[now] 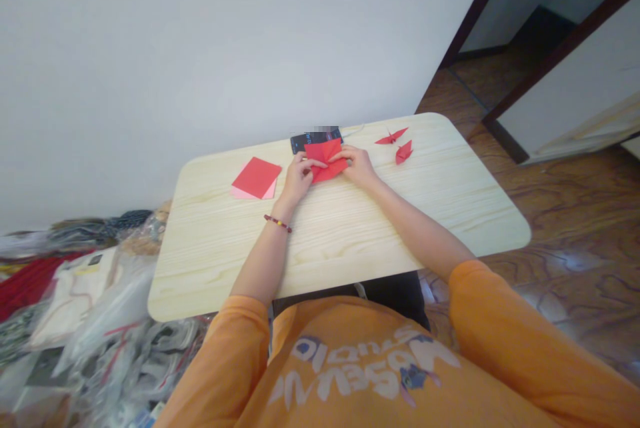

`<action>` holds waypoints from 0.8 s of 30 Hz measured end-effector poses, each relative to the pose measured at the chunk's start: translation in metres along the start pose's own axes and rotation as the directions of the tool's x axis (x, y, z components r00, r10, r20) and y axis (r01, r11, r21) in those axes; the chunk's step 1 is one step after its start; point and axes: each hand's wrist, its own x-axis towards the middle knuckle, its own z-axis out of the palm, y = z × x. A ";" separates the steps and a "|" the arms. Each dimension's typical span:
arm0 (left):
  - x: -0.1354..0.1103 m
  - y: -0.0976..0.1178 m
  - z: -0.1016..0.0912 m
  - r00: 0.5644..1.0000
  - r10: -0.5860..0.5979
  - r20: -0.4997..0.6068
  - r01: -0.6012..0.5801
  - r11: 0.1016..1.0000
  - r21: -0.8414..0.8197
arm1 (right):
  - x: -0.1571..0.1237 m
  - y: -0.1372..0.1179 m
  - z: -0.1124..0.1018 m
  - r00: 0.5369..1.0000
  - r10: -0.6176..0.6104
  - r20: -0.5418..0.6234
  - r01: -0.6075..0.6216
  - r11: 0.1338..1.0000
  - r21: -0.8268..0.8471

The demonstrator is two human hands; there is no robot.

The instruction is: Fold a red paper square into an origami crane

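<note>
A sheet of red origami paper [325, 150], creased and partly folded, is held between both hands just above the far middle of the table. My left hand [299, 178] grips its left side, with fingers reaching onto the paper's face. On the opposite side, my right hand [359, 166] pinches the right edge, its fingertips pointing toward the centre creases. Behind the paper lies a dark phone [299, 143], partly covered by it. To the left rests a stack of red and pink paper squares [257, 177]. Two folded red paper pieces, a crane [393, 137] and a smaller folded form [404, 153], sit at the right.
The pale wooden table [215, 248] has rounded corners and stands against a white wall [200, 48]. Bagged clothes and plastic packages [115, 321] are piled on the left. A cable runs from the phone's right end. Wooden floor [565, 215] and a doorway are on the right.
</note>
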 end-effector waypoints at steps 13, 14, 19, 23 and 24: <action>0.001 0.002 -0.001 0.998 0.000 -0.057 -0.001 1.000 -0.023 | 0.000 -0.001 0.001 0.999 -0.009 0.038 0.012 0.998 -0.065; 0.001 0.002 -0.001 0.998 0.003 -0.058 -0.004 1.000 -0.023 | -0.001 -0.001 0.001 0.998 -0.017 0.054 0.020 0.998 -0.064; 0.000 0.004 0.000 0.996 0.018 -0.092 -0.020 1.000 -0.019 | -0.001 -0.003 0.003 0.997 -0.040 0.072 0.045 0.997 -0.067; -0.001 0.008 0.003 0.993 0.006 -0.118 -0.012 0.999 -0.052 | -0.002 -0.005 0.004 0.997 -0.045 0.060 0.050 0.995 -0.084; -0.001 0.010 0.003 0.992 -0.002 -0.127 -0.006 0.998 -0.064 | -0.002 -0.005 0.005 0.997 -0.051 0.056 0.055 0.996 -0.074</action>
